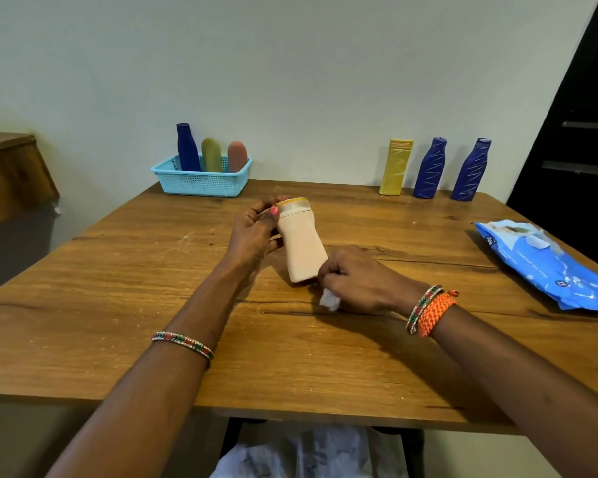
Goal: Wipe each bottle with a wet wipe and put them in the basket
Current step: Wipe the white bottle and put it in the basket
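Observation:
My left hand (252, 232) grips the top of a cream bottle (301, 243) with a yellow-rimmed cap, tilted above the table's middle. My right hand (356, 281) holds a crumpled white wet wipe (329, 300) against the bottle's lower end. A light blue basket (201, 182) at the back left holds a dark blue bottle (187, 148), an olive bottle (211, 155) and a pink bottle (237, 156). At the back right stand a yellow bottle (395, 167) and two blue bottles (430, 169) (472, 170), all streaked with white marks.
A blue pack of wet wipes (546, 260) lies at the right edge of the wooden table (118, 305). A wall runs behind the table. A brown piece of furniture (11, 174) stands to the left and a dark doorway (577, 132) to the right.

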